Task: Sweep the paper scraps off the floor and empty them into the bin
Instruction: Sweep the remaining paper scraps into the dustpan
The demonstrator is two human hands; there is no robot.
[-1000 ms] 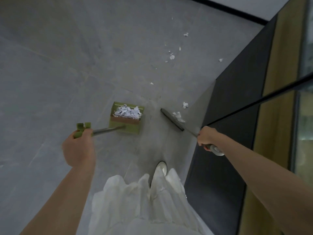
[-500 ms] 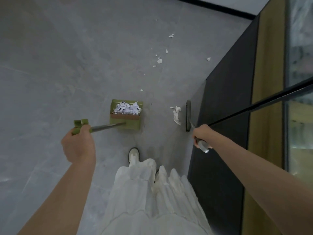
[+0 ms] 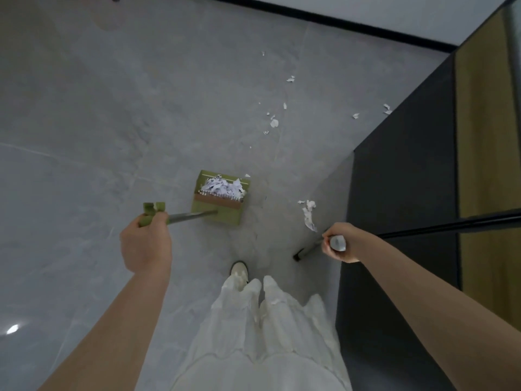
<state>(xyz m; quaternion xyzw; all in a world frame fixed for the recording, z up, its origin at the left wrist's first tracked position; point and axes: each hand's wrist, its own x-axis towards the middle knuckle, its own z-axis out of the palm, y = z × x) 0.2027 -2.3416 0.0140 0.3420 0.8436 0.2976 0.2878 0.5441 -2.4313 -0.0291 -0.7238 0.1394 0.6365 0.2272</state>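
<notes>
- The grey tiled floor point(image 3: 112, 136) lay open and bare across the whole left side and far middle.
- The tall black cabinet side panel point(image 3: 400, 221) walled off the right, leaving a narrow floor strip between it and the green long-handled dustpan point(image 3: 220, 204).
- In that strip lay a crumpled white paper strip point(image 3: 308, 215), and the slim grey broom pole point(image 3: 310, 248) slanted across its near end.
- Small white paper scraps point(image 3: 274, 123) dotted the far floor, some close against the cabinet.
- A white shoe point(image 3: 239, 272) and white skirt point(image 3: 267, 334) filled the near middle.
</notes>
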